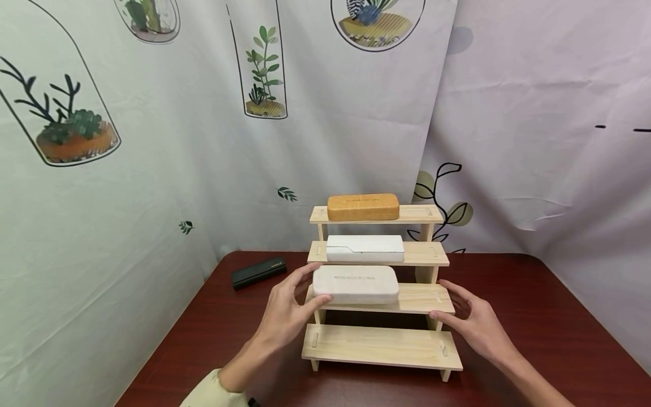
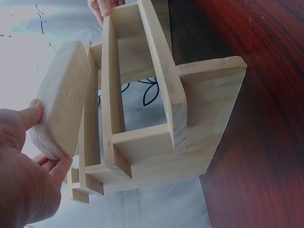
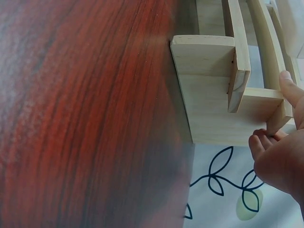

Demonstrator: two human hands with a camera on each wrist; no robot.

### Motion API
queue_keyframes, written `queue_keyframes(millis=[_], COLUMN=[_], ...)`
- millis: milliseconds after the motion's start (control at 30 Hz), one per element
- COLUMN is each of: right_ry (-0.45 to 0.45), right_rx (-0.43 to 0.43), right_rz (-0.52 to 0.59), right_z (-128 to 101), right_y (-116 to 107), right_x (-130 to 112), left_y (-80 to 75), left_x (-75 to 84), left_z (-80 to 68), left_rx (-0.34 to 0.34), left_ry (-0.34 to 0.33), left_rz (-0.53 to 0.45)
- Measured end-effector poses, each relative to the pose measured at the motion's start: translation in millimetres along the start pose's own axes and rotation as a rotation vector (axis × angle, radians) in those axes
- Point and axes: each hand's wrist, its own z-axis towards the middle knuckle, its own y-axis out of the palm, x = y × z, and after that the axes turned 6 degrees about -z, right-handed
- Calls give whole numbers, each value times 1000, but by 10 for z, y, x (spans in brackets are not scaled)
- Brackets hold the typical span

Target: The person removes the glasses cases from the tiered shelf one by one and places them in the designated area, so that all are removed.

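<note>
The left hand point(image 1: 287, 314) pinches the left end of the white case point(image 1: 355, 284), thumb on top and fingers beneath, as the wrist view shows. The case lies on the third step of the wooden rack point(image 1: 382, 346), its left end overhanging. The right hand point(image 1: 475, 325) rests spread against the rack's right end, steadying it. The case looks rigid, light and fabric-textured, so not slippery; its short ends are the surest hold. The rack seems light and could tip.
</note>
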Motion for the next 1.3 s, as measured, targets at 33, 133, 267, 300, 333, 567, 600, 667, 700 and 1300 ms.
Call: queue_keyframes(millis=[33, 133, 267, 300, 333, 567, 600, 667, 700, 1300], right_ry=[0, -1, -3, -3, -3, 1, 2, 3, 4, 12], right_rx=[0, 0, 0, 0, 0, -3, -3, -3, -3, -6], right_rz=[-1, 1, 3, 4, 4, 8, 8, 7, 6, 4], right_z=[0, -2, -4, -5, -5, -6, -6, -4, -3, -6], right_y=[-1, -2, -4, -4, -5, -6, -7, -7, -7, -8], right_x=[0, 0, 2, 3, 3, 6, 7, 8, 8, -9], left_y=[-12, -53, -103, -114, -126, -220, -234, -261, -273, -460], left_x=[-3, -7, -15, -17, -20, -44, -47, -55, -60, -147], left_z=[-3, -14, -29, -32, -34, -57, -61, -73, -81, -234], left_rx=[2, 11, 22, 23, 26, 49, 52, 58, 61, 123], left_ry=[1, -6, -18, -19, -17, 9, 11, 10, 9, -30], left_rz=[9, 33, 38, 37, 33, 45, 49, 55, 57, 107])
